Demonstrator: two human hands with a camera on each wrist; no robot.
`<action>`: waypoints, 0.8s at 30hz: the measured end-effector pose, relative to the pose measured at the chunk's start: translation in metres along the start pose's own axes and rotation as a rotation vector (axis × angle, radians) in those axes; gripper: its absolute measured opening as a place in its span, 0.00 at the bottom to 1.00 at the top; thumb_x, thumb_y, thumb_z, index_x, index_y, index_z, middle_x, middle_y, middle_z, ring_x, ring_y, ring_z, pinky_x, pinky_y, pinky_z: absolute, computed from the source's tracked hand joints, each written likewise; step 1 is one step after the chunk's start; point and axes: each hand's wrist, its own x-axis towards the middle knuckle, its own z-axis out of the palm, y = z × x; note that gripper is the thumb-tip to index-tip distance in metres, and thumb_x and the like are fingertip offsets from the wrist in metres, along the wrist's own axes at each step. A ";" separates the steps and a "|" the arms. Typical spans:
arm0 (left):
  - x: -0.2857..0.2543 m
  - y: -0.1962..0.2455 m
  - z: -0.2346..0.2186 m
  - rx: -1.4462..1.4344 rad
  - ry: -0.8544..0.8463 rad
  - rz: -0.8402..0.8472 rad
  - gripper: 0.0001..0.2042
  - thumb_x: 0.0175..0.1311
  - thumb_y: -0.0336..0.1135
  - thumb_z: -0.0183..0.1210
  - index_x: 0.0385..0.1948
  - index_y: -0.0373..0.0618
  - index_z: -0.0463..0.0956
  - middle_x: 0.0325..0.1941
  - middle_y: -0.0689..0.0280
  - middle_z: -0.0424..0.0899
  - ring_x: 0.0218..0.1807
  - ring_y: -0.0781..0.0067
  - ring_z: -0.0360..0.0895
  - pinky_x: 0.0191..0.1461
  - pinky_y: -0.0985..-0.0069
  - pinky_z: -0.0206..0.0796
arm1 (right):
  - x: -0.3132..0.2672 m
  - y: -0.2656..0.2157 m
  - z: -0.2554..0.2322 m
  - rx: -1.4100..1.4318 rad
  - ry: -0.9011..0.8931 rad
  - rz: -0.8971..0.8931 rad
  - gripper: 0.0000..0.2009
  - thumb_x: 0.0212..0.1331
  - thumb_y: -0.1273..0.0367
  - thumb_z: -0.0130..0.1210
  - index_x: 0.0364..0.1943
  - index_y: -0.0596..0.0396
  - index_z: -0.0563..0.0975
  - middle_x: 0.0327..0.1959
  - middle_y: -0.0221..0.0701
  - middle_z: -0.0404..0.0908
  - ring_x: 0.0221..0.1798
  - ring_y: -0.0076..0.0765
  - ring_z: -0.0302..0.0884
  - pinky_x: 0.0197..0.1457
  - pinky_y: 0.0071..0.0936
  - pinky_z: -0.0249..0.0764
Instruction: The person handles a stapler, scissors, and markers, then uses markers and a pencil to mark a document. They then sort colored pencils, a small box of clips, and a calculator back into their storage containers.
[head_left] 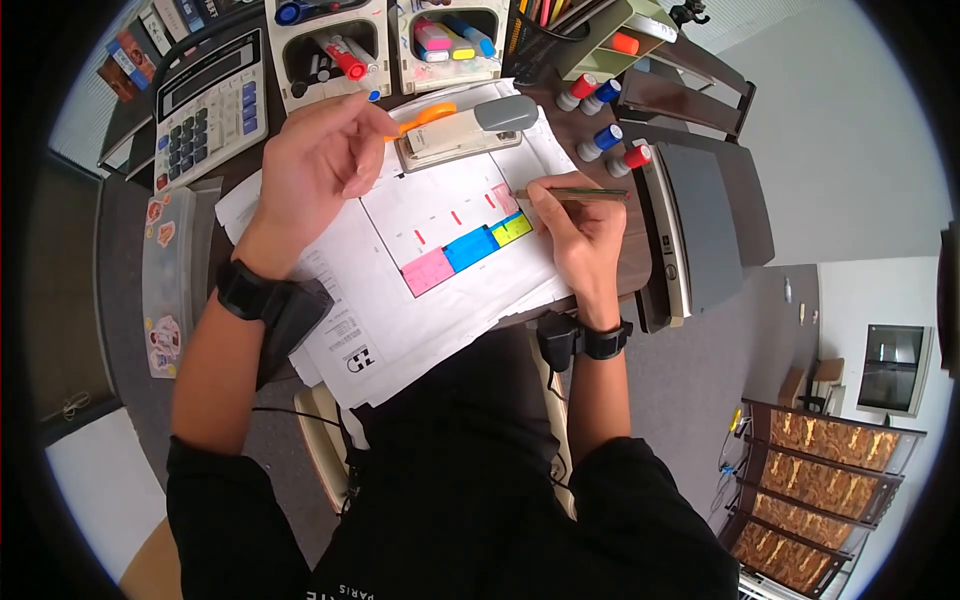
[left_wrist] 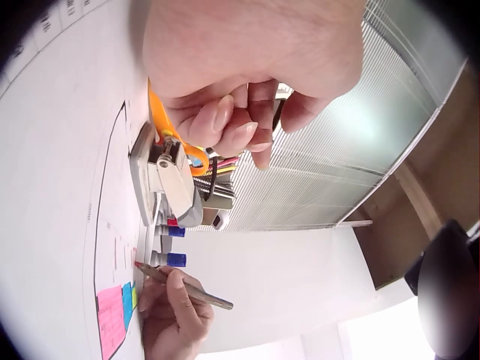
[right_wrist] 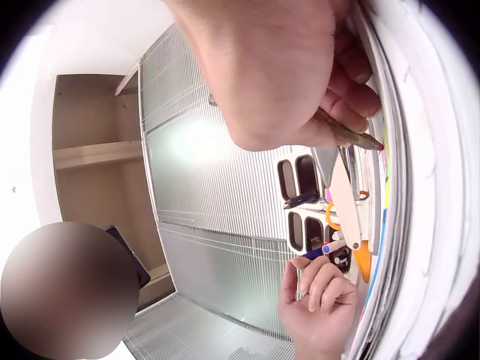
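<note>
Nearest the person, the paper point(head_left: 425, 345) lies on the desk point(head_left: 632, 262) as a layered stack, its top sheet bearing a drawing with a row of pink, blue and yellow patches and a smaller pink patch farther up. The sheets look light and limp, apt to slide or crease, so a flat palm on the bare left margin should steady them better than a pinch at the edge. The right hand point(head_left: 585, 245) has its thumb and fingers closed together on the pencil point(head_left: 595, 194), whose red tip is at the small pink patch; the shaft slants up past the hand. The pencil should be light and stiff, its shaft perhaps a little slick and its point easily snapped; the low part of the shaft, where the fingers are, seems the right place to hold it. The left hand point(head_left: 315, 165) hangs over the paper's far left part, fingers loosely curled, holding nothing. Beyond, the stapler point(head_left: 455, 140) stands on the sheets with orange scissors point(head_left: 435, 113) just behind it. Farther off are four capped bottles point(head_left: 600, 143) at right, the calculator point(head_left: 205, 120) at left, and the marker holders point(head_left: 333, 50) between.
</note>
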 end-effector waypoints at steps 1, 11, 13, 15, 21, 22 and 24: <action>0.000 0.000 -0.001 0.022 -0.018 0.001 0.21 0.76 0.44 0.44 0.35 0.34 0.79 0.14 0.65 0.69 0.15 0.78 0.61 0.23 0.79 0.51 | 0.000 0.000 -0.002 -0.001 0.003 0.000 0.05 0.58 0.75 0.59 0.30 0.66 0.82 0.17 0.25 0.77 0.20 0.14 0.66 0.23 0.19 0.57; 0.000 0.001 0.001 0.003 -0.005 0.003 0.21 0.76 0.44 0.44 0.36 0.34 0.79 0.14 0.65 0.69 0.16 0.78 0.61 0.23 0.79 0.53 | -0.001 -0.003 -0.004 0.002 -0.019 0.057 0.05 0.57 0.76 0.59 0.31 0.66 0.82 0.16 0.24 0.75 0.19 0.14 0.67 0.22 0.18 0.57; 0.000 0.002 -0.001 0.002 -0.041 -0.003 0.21 0.77 0.44 0.44 0.36 0.35 0.79 0.14 0.65 0.70 0.16 0.78 0.61 0.24 0.78 0.53 | 0.000 -0.003 -0.004 0.002 -0.012 0.042 0.05 0.57 0.77 0.59 0.31 0.66 0.82 0.16 0.24 0.75 0.19 0.14 0.67 0.22 0.18 0.57; 0.000 0.001 0.000 0.005 -0.032 0.002 0.21 0.76 0.44 0.44 0.36 0.35 0.79 0.14 0.65 0.70 0.16 0.78 0.61 0.23 0.78 0.53 | 0.000 0.000 -0.008 0.039 -0.018 0.090 0.04 0.58 0.76 0.59 0.30 0.66 0.82 0.16 0.24 0.76 0.19 0.14 0.67 0.22 0.18 0.58; 0.000 0.000 0.000 0.012 -0.011 0.000 0.21 0.76 0.44 0.43 0.35 0.34 0.78 0.14 0.66 0.69 0.15 0.77 0.61 0.22 0.78 0.52 | 0.001 0.001 -0.004 -0.040 -0.031 -0.013 0.05 0.58 0.76 0.60 0.30 0.65 0.82 0.16 0.25 0.76 0.19 0.15 0.68 0.22 0.18 0.58; 0.000 0.000 0.000 0.044 -0.025 0.003 0.21 0.76 0.43 0.42 0.34 0.34 0.77 0.15 0.67 0.69 0.15 0.77 0.61 0.21 0.78 0.51 | 0.001 0.002 -0.006 -0.039 -0.026 -0.018 0.05 0.58 0.76 0.60 0.30 0.65 0.82 0.16 0.25 0.76 0.19 0.15 0.68 0.22 0.18 0.58; 0.000 0.002 0.001 0.042 -0.005 -0.002 0.21 0.76 0.43 0.42 0.34 0.34 0.77 0.15 0.67 0.69 0.15 0.77 0.61 0.21 0.78 0.51 | -0.002 0.002 -0.012 0.042 -0.059 0.077 0.04 0.57 0.75 0.61 0.30 0.64 0.83 0.18 0.25 0.77 0.19 0.15 0.68 0.23 0.19 0.58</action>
